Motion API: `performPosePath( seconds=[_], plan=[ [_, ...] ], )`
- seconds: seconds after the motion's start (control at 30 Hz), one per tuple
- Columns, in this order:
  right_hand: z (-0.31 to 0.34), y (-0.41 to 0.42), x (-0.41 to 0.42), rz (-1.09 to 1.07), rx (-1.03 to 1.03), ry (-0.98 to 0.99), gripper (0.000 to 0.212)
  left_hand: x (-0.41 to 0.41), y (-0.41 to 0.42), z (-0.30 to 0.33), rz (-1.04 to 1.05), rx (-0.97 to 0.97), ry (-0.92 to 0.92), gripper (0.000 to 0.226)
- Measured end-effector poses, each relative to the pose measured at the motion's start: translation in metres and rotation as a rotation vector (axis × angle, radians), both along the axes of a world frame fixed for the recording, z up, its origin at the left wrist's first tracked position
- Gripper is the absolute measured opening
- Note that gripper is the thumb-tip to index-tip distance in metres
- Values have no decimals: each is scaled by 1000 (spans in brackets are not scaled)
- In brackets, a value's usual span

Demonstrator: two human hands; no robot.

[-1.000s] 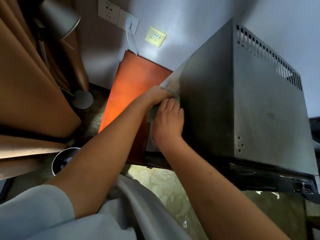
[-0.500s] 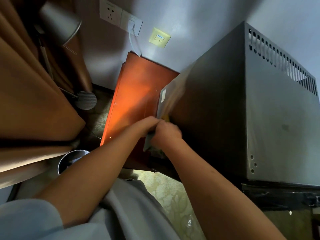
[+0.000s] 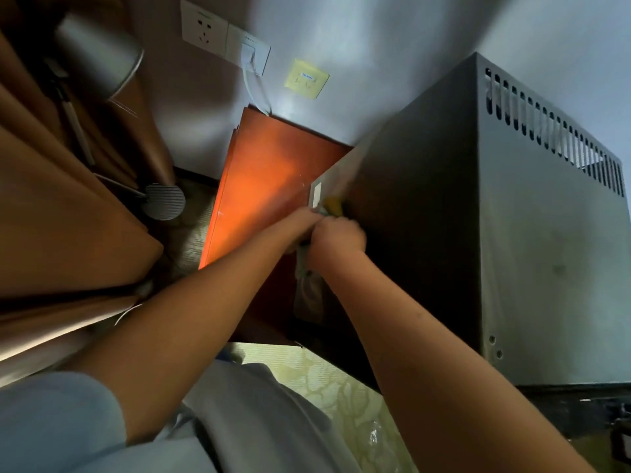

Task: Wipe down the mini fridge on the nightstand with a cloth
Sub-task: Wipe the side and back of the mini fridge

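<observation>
Here, the mini fridge (image 3: 512,240) took up most of your right side, a grey metal box with a row of vent slots along its upper far edge, standing on the orange-brown nightstand (image 3: 263,186) against the wall (image 3: 375,63). The nightstand's bare top showed only on the left of the fridge, running back to the wall under the white socket plate (image 3: 225,37) and the yellow plate (image 3: 306,78).

Your two forearms reached in from the bottom edge and met at the fridge's near left corner, over the nightstand's front part. Your right hand (image 3: 338,235) was curled, knuckles up, against the fridge's dark left face, and your left hand (image 3: 300,221) was touching it from the left. The cloth (image 3: 307,278) was bunched between them, a pale tail hanging below your right wrist and a yellowish bit showing just above the knuckles at the fridge edge. Both hands seemed to be gripping the cloth, though the blur and shadow there made the fingers hard to read.
</observation>
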State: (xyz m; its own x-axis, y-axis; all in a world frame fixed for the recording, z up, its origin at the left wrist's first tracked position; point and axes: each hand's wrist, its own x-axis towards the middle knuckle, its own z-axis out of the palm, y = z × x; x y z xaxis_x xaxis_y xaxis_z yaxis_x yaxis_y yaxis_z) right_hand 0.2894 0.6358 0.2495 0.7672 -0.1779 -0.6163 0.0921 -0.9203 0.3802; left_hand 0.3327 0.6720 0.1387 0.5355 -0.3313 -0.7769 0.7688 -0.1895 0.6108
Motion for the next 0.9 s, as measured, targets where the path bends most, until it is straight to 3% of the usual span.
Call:
performPosePath(
  seconds=[0.03, 0.1, 0.23, 0.37, 0.43, 0.5, 0.53, 0.6, 0.67, 0.8, 0.9],
  plan=[
    [0, 3, -2, 3, -8, 83, 36, -6, 2, -2, -75, 25, 94, 42],
    [10, 7, 3, 46, -31, 120, 28, -1, 7, 4, -91, 87, 108, 40],
    [32, 6, 34, 159, -136, -190, 40, 37, 8, 36, 156, -60, -186, 32],
    [25, -4, 35, 216, -189, -424, 41, 54, 10, 56, 199, -128, -394, 22],
    [18, -7, 30, 168, -168, -322, 40, 45, 6, 42, 137, -93, -348, 27],
    [20, -1, 32, 91, -126, -69, 36, 29, 4, 24, 81, -28, -90, 11],
    [24, 4, 34, 56, -108, 72, 31, 20, 7, 23, 70, 21, 57, 15],
    [31, 11, 37, 26, -92, 186, 20, 17, 11, 30, -21, 122, 126, 22],
    [38, 13, 41, 52, -104, 62, 20, 34, 13, 40, -18, 71, -28, 38],
    [47, -1, 59, 187, -207, -327, 43, 66, 8, 65, 196, -142, -282, 38],
    [44, -9, 57, 264, -242, -404, 41, 61, 1, 64, 290, -156, -353, 37]
  ],
)
